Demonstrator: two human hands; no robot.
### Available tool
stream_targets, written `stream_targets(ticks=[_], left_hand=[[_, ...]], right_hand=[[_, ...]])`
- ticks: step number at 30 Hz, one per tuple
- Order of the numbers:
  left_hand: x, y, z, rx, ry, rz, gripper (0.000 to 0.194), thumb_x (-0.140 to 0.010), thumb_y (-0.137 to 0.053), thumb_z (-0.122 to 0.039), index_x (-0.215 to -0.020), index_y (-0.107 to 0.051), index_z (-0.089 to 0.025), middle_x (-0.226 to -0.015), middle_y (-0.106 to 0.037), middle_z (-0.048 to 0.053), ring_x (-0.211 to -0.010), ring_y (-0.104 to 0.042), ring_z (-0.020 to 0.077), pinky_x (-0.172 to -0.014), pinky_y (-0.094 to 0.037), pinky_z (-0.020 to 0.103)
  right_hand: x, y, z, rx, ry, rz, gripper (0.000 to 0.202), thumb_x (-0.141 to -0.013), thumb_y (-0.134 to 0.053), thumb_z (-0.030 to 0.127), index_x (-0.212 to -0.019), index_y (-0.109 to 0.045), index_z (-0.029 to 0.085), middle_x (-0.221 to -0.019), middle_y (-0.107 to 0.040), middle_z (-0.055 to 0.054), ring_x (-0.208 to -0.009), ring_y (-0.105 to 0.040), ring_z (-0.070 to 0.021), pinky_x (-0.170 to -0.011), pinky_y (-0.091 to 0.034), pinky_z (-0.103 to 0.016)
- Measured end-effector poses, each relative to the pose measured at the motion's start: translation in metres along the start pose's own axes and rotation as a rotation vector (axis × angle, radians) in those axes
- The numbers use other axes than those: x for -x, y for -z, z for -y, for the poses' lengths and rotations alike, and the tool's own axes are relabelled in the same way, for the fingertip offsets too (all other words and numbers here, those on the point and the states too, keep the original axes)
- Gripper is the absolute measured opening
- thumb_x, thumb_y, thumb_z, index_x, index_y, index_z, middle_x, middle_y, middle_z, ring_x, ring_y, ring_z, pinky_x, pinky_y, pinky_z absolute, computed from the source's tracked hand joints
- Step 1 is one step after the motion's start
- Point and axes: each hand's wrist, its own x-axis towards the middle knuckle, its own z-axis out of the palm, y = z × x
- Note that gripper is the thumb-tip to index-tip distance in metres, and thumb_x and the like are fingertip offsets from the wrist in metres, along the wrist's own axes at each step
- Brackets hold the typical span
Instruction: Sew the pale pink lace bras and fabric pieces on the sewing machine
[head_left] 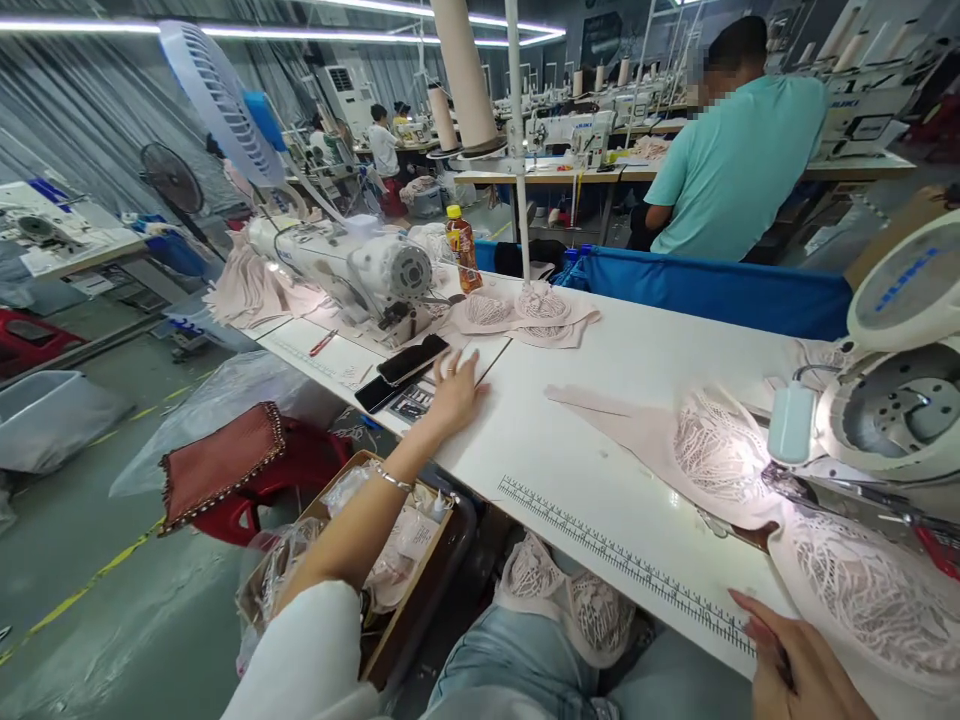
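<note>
My left hand (457,392) rests on the white table beside a black phone-like object (412,360) and a dark printed card (412,402); its fingers are apart and it holds nothing I can see. At the lower right, my right hand (802,660) is curled around a small dark thing, mostly hidden in the palm. Close to that hand lies a pale pink lace bra (720,445), its middle under the right sewing machine (885,400). Another lace bra (532,580) lies on my lap. A third bra (551,325) is at the table's back edge.
A second sewing machine (360,265) stands at the left with stacked pink fabric (251,285). A bottle (463,250) and thread cones (465,80) are behind. Below are a box (409,600) and a red stool (232,490). A co-worker (742,160) sits beyond the blue cloth (697,290).
</note>
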Motion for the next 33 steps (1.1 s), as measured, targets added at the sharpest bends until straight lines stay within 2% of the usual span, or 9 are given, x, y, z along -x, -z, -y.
stream_targets(ticks=[4,8,10,12,17,20,24,29,33], left_hand=[[0.008,-0.01,-0.074,0.155,-0.438,0.045,0.054,-0.102,-0.044,-0.031,-0.15,-0.034,-0.009,-0.151,-0.049,0.019,-0.151,-0.029,0.0321,-0.123,-0.014,0.058],[0.016,-0.021,-0.144,0.332,-0.859,0.083,0.039,-0.102,-0.047,-0.027,-0.139,-0.047,-0.014,-0.146,-0.054,0.016,-0.145,-0.038,0.0296,-0.119,-0.028,0.054],[0.017,-0.029,-0.175,0.387,-1.043,0.119,0.033,-0.101,-0.049,-0.024,-0.133,-0.051,-0.015,-0.143,-0.057,0.015,-0.142,-0.042,0.0289,-0.116,-0.035,0.051],[0.015,-0.036,-0.206,0.376,-1.19,0.137,0.034,-0.1,-0.048,-0.02,-0.133,-0.051,-0.013,-0.142,-0.057,0.015,-0.139,-0.044,0.0287,-0.114,-0.037,0.048],[0.004,-0.045,-0.265,0.126,-1.443,0.154,0.027,-0.099,-0.038,-0.009,-0.116,-0.059,-0.008,-0.115,-0.066,0.016,-0.105,-0.06,0.0251,-0.089,-0.047,0.038],[-0.001,-0.045,-0.281,0.063,-1.499,0.143,0.024,-0.097,-0.038,-0.006,-0.098,-0.061,-0.01,-0.089,-0.064,0.011,-0.081,-0.058,0.0219,-0.071,-0.044,0.034],[-0.001,-0.048,-0.286,0.073,-1.464,0.071,0.024,-0.097,-0.036,-0.006,-0.094,-0.06,-0.011,-0.092,-0.061,0.012,-0.081,-0.055,0.0228,-0.065,-0.038,0.034],[0.0,-0.052,-0.284,0.147,-1.479,0.097,0.026,-0.099,-0.032,-0.003,-0.094,-0.056,-0.011,-0.09,-0.06,0.01,-0.079,-0.053,0.0197,-0.067,-0.036,0.032],[0.0,-0.055,-0.284,0.125,-1.44,0.123,0.03,-0.095,-0.031,0.001,-0.106,-0.056,-0.009,-0.094,-0.061,0.011,-0.081,-0.053,0.0214,-0.07,-0.038,0.034]], right_hand=[[0.001,0.004,0.005,-0.06,0.017,0.093,0.052,-0.081,-0.041,0.003,-0.125,-0.062,0.022,-0.121,-0.067,-0.013,-0.106,-0.065,-0.0289,-0.095,-0.052,-0.049],[0.011,0.019,0.023,-0.273,0.047,0.296,0.079,-0.067,-0.034,-0.004,-0.136,-0.057,0.025,-0.115,-0.07,-0.007,-0.108,-0.066,-0.0219,-0.098,-0.055,-0.042],[0.011,0.027,0.03,-0.425,0.058,0.381,0.073,-0.07,-0.035,-0.004,-0.132,-0.06,0.027,-0.105,-0.073,-0.004,-0.1,-0.069,-0.0193,-0.092,-0.058,-0.036],[0.002,0.034,0.027,-0.479,0.026,0.331,0.059,-0.08,-0.036,-0.002,-0.123,-0.064,0.027,-0.092,-0.073,-0.002,-0.087,-0.07,-0.0167,-0.082,-0.059,-0.03],[-0.054,0.036,-0.041,-0.137,-0.245,0.19,0.027,-0.099,-0.044,0.024,-0.099,-0.071,0.026,-0.082,-0.067,-0.002,-0.073,-0.065,-0.0171,-0.069,-0.055,-0.029],[-0.085,0.019,-0.091,0.171,-0.283,0.186,0.027,-0.095,-0.051,0.037,-0.102,-0.073,0.022,-0.099,-0.068,-0.01,-0.088,-0.066,-0.0242,-0.077,-0.054,-0.035],[-0.101,-0.006,-0.131,0.362,-0.151,0.353,0.029,-0.093,-0.052,0.034,-0.104,-0.072,0.017,-0.1,-0.073,-0.013,-0.093,-0.066,-0.0302,-0.082,-0.052,-0.042],[-0.104,-0.01,-0.142,0.413,-0.064,0.458,0.029,-0.094,-0.047,0.026,-0.098,-0.072,0.012,-0.086,-0.075,-0.015,-0.083,-0.069,-0.0296,-0.077,-0.051,-0.041],[-0.104,-0.005,-0.14,0.344,-0.029,0.475,0.028,-0.091,-0.049,0.024,-0.104,-0.071,0.011,-0.095,-0.075,-0.016,-0.088,-0.069,-0.0294,-0.083,-0.052,-0.042]])
